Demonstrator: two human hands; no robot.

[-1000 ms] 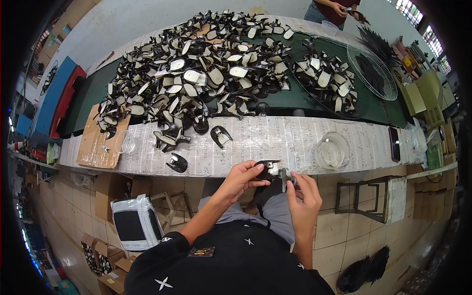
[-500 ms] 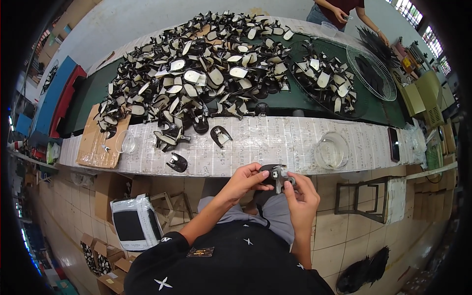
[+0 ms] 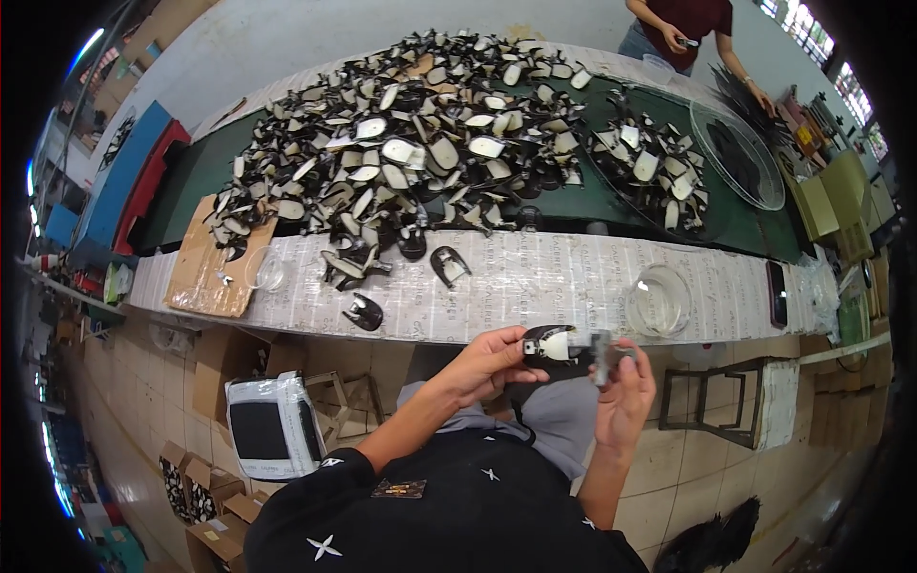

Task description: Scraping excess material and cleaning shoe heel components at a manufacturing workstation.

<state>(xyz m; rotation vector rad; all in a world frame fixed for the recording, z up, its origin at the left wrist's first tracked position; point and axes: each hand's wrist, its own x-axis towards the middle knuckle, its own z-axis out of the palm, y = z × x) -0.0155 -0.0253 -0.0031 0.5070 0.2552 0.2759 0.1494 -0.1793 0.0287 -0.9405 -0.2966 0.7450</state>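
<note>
My left hand (image 3: 491,365) pinches a glossy black piece (image 3: 547,348) with a cream-white face, shaped like a shoe heel. The piece lies sideways above my lap, just off the table's near edge. Beside it, my right hand (image 3: 626,390) is closed on a small grey piece (image 3: 601,358), blurred, its kind unclear. A gap separates the grey piece from the black one. Beyond my hands, two similar black pieces, a lone one (image 3: 364,311) and another (image 3: 448,266), lie on the paper-covered near strip of the table. A large heap of them (image 3: 401,153) covers the green surface.
A clear round tub (image 3: 659,301) and a phone (image 3: 778,294) rest on the right; a smaller clear cup (image 3: 271,273) stands by cardboard (image 3: 212,263). Wire baskets, one (image 3: 735,153) at far right, sit near another person (image 3: 680,38). A stool (image 3: 726,396) stands below.
My right hand has moved right with the grey piece, away from the black piece where both hands met. The black piece's cream face shows more now. The whole view has shifted slightly.
</note>
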